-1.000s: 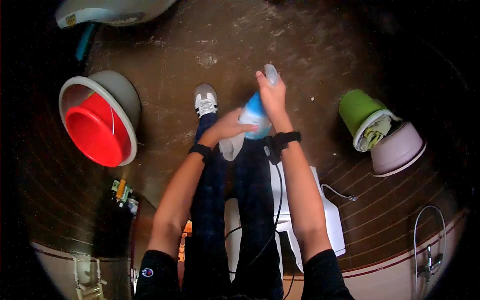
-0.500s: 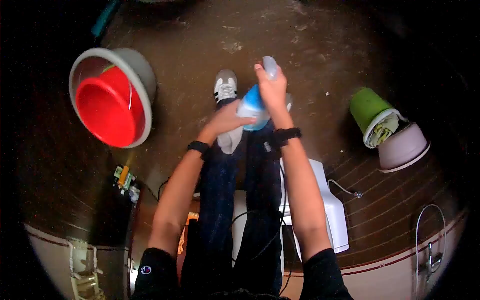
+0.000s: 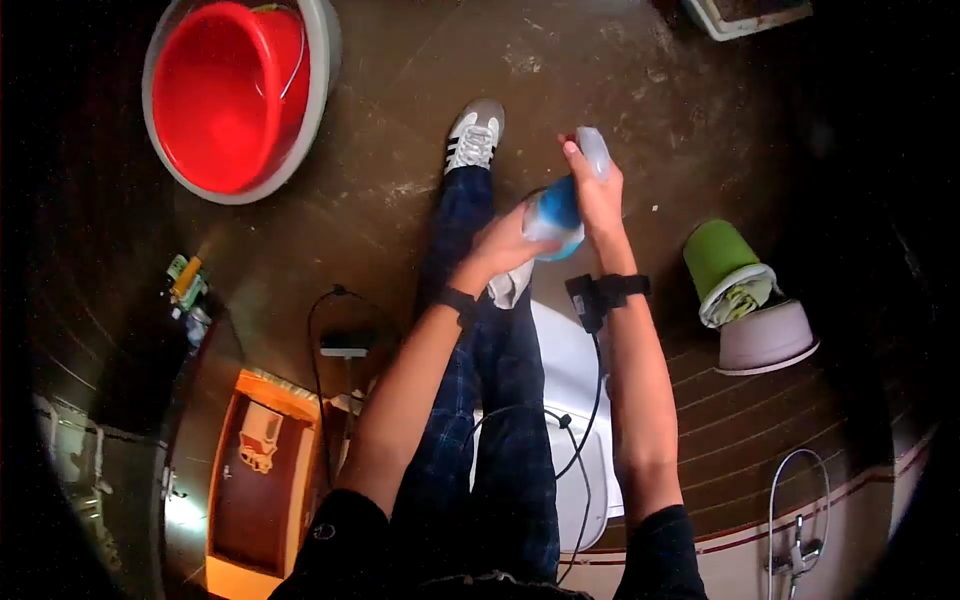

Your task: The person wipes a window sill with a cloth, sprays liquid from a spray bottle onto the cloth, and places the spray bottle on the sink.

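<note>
A spray bottle [image 3: 555, 215] with blue liquid and a pale nozzle is tilted in front of my legs. My right hand [image 3: 600, 195] is wrapped round its neck, just under the nozzle. Lower down, my left hand [image 3: 507, 243] grips the bottle's body from the left side. A whitish cloth [image 3: 510, 287] hangs below my left hand, which appears to hold it too. My shoe [image 3: 474, 135] shows on the floor beyond the hands.
At the upper left a red bucket [image 3: 215, 100] lies in a grey basin [image 3: 325, 85]. On the right are a green bucket [image 3: 718, 255] and a pinkish basin [image 3: 765, 338]. An orange-framed cabinet [image 3: 225, 490] stands lower left, a shower hose [image 3: 828, 490] lower right.
The view has shifted, bringing the orange-framed cabinet into fuller view and the red bucket higher. Both hands and the bottle now appear farther right, with the same hold.
</note>
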Available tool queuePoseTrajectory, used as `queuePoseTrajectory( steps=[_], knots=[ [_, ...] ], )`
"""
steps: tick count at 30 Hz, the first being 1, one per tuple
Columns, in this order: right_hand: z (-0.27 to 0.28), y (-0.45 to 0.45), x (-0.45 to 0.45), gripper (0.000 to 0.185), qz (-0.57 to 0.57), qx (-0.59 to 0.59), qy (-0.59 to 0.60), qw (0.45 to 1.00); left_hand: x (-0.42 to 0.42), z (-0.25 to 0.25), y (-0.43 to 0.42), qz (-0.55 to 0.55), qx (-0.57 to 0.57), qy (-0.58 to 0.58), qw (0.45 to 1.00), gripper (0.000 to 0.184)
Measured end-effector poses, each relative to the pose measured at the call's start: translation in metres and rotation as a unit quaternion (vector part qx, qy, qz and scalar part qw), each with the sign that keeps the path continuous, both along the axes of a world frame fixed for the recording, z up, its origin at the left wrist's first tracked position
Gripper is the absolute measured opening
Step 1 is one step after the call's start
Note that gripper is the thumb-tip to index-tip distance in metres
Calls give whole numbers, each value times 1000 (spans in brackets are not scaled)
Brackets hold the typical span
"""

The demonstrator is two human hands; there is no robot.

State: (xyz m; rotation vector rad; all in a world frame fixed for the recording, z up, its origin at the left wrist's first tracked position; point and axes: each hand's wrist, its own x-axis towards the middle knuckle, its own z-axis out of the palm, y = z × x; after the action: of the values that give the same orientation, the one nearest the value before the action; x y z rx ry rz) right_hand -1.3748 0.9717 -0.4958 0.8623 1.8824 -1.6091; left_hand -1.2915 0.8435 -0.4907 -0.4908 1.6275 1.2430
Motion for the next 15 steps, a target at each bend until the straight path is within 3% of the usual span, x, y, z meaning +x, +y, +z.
queuePoseTrajectory(
  steps=[2,4,7,11,15],
  knots=[
    [1,1,10,32,8,12,10,1000,11,-2,3,1,-25,-4,1000,69],
    [6,3,16,28,56,88,28,994,24,-12,5,-2,13,0,1000,69],
    [3,7,23,26,62,110,28,992,35,-21,12,-8,48,-1,999,68],
    [-2,15,34,26,52,113,29,992,39,-21,16,5,61,-12,998,68],
    [15,18,35,24,72,92,19,993,58,-35,22,-11,13,49,999,68]
  ],
)
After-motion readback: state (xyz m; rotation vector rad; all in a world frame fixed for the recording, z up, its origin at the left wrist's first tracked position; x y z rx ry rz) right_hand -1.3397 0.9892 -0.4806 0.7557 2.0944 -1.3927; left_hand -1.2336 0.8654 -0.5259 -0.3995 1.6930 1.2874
